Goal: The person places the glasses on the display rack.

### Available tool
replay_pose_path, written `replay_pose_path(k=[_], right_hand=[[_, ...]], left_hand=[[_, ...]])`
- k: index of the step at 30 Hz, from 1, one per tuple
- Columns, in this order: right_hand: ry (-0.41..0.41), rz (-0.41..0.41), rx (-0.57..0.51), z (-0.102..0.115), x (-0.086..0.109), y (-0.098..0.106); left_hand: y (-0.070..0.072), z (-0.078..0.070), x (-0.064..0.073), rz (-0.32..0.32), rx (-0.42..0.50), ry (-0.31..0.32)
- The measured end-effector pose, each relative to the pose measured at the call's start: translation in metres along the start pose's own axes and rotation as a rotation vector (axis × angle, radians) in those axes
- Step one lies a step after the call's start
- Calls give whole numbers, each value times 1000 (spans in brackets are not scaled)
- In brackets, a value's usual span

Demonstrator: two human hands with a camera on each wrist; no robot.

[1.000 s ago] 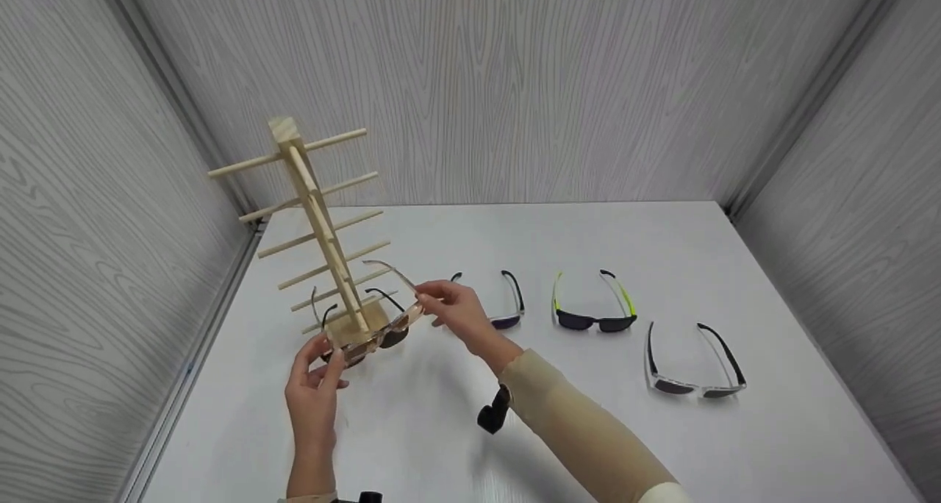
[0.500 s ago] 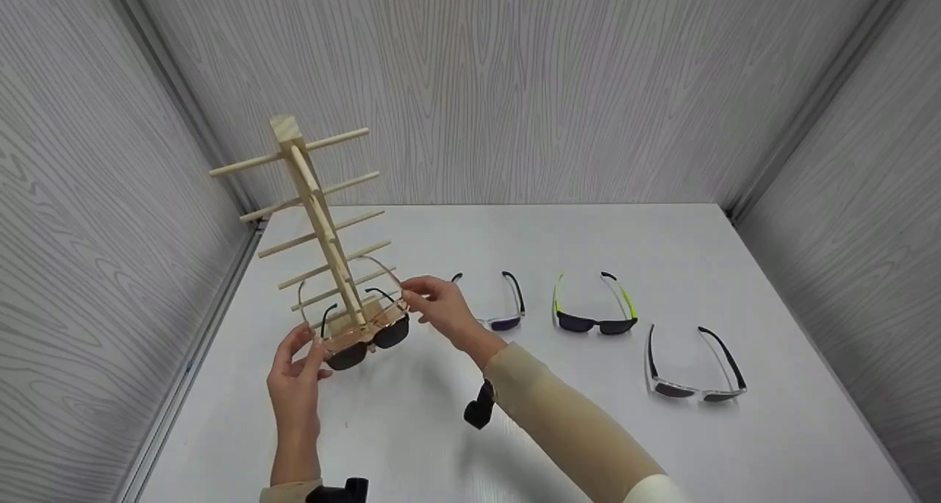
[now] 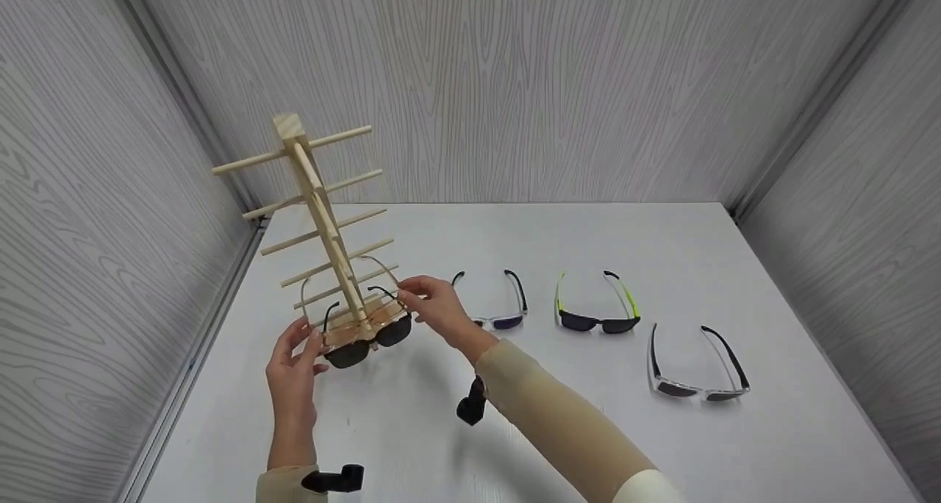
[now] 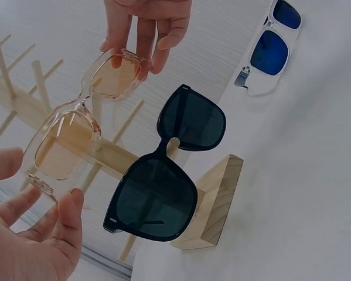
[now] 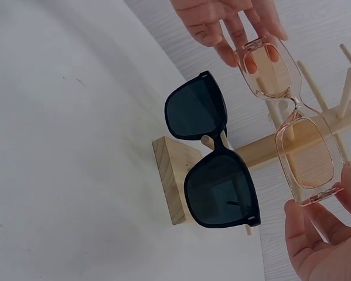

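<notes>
Both hands hold clear-framed glasses with amber lenses (image 4: 65, 146) by their outer ends, the left hand (image 3: 292, 370) at one hinge and the right hand (image 3: 441, 308) at the other. Their temples point back on either side of the post of a wooden display rack (image 3: 320, 201). Just below, black sunglasses (image 5: 222, 190) hang on the rack's lowest part, a peg showing at their bridge. In both wrist views the clear bridge sits close to a peg end. From the head view, the amber lenses partly overlap the rack's base.
Three more pairs lie on the white table (image 3: 559, 429) to the right: sunglasses with blue-purple lenses (image 3: 507, 323), a black and yellow-green pair (image 3: 599, 323), and a clear-framed pair with black temples (image 3: 677, 390). Bare pegs (image 3: 250, 162) stick out from the rack's upper part. Grey panels surround the table.
The clear glasses have swung from a slant to face forward and shifted left, their temples coming to either side of the post. Both hands moved with them; little differs over the last half second.
</notes>
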State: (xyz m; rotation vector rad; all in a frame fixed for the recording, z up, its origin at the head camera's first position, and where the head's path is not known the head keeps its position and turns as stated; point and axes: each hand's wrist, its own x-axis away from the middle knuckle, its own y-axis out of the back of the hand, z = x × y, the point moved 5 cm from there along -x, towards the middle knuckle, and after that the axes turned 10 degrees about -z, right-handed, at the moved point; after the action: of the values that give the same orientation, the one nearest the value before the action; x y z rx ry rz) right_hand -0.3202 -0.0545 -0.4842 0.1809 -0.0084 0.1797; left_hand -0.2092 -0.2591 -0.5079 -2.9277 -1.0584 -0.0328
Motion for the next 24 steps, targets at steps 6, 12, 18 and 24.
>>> replay_pose_path(k=[6, 12, 18, 24], right_hand=[[-18, -1, -6, -8, -3, 0], [-24, 7, -16, -11, -2, 0], [-36, -8, -7, -15, -2, 4], [-72, -36, -34, -26, 1, 12]], left_hand=[[-1, 4, -3, 11, -15, 23], [1, 6, -5, 2, -14, 23], [6, 9, -6, -20, -19, 8], [15, 15, -2, -72, 10, -21]])
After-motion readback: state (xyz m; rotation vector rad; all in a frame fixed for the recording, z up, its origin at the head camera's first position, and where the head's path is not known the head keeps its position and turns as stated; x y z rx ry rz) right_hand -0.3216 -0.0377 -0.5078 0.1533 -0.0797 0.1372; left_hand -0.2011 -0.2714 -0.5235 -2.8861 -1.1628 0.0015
